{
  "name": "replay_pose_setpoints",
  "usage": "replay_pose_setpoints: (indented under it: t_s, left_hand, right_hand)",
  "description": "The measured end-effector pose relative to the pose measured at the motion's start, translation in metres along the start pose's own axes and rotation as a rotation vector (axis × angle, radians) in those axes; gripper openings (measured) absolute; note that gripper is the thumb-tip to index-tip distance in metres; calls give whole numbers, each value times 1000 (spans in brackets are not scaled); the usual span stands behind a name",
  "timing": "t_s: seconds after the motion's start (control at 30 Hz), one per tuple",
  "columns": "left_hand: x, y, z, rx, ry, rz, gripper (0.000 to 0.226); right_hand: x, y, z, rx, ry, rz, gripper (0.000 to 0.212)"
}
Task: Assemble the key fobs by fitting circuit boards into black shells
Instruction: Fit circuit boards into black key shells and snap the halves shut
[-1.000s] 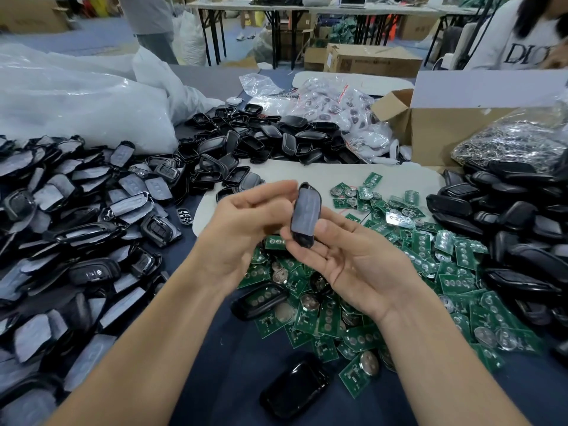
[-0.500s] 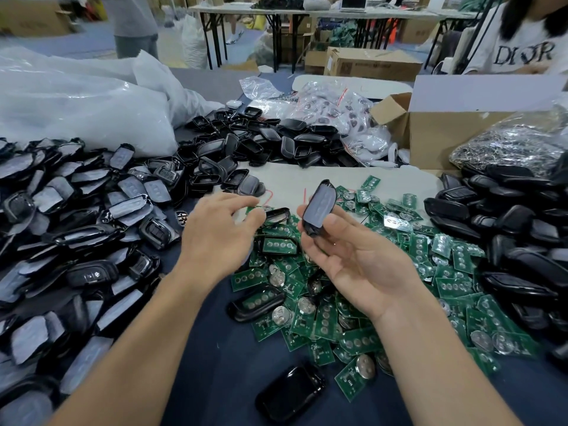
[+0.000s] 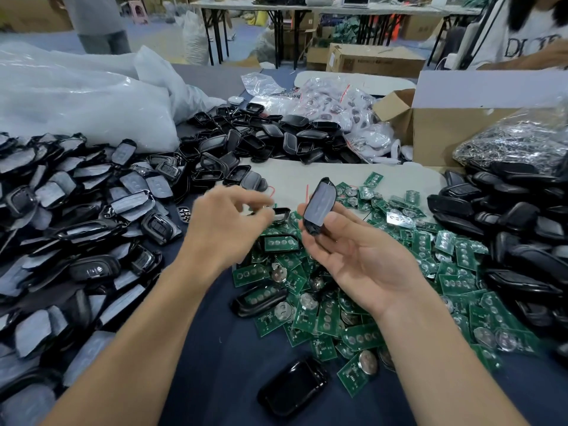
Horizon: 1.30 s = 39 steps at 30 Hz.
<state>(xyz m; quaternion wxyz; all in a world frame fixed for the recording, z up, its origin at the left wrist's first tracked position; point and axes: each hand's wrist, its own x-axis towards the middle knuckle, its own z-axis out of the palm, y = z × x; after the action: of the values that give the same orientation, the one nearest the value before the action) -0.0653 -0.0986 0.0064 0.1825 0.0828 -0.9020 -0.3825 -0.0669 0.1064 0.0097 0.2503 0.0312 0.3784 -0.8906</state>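
My right hand [image 3: 362, 259] is palm up and pinches a black key fob shell [image 3: 319, 204] between thumb and fingers, upright, its film-covered face toward me. My left hand [image 3: 227, 226] is blurred, fingers curled, with its fingertips at an open black shell [image 3: 281, 213] that lies on the pile of green circuit boards [image 3: 325, 305]. Whether it grips that shell I cannot tell. Two more shells with boards inside, one [image 3: 261, 299] below and one [image 3: 279, 242] under my hands, also lie on the pile.
Film-covered shell halves [image 3: 76, 210] are heaped at left, black shells [image 3: 522, 235] at right, empty shells [image 3: 261, 139] at the back. A glossy black shell [image 3: 292, 385] lies near me. A cardboard box [image 3: 455, 133], plastic bags [image 3: 76, 99] and a seated person [image 3: 528, 35] are beyond.
My left hand let go of the shell and moved left and down toward the boards. My right hand keeps the shell and has tilted it slightly.
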Motion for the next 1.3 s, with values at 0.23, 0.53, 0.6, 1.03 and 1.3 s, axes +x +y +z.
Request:
replay_pose_setpoints:
  t_s: [0.23, 0.53, 0.6, 1.03, 1.3]
  left_hand:
    - [-8, 5, 4, 52, -272, 9, 16]
    - [-8, 4, 10, -158, -158, -113, 35]
    - [-9, 7, 9, -245, -105, -157, 41]
    - [-13, 20, 8, -592, 43, -100, 35]
    - [-21, 27, 14, -760, -45, -48, 37]
  right_hand:
    - [0, 0, 0, 19, 11, -21, 51]
    - [0, 2, -1, -25, 20, -42, 28]
    - [0, 2, 0, -51, 25, -48, 24]
    - [2, 19, 12, -587, 159, -320, 33]
    - [3, 21, 13, -699, 238, -474, 29]
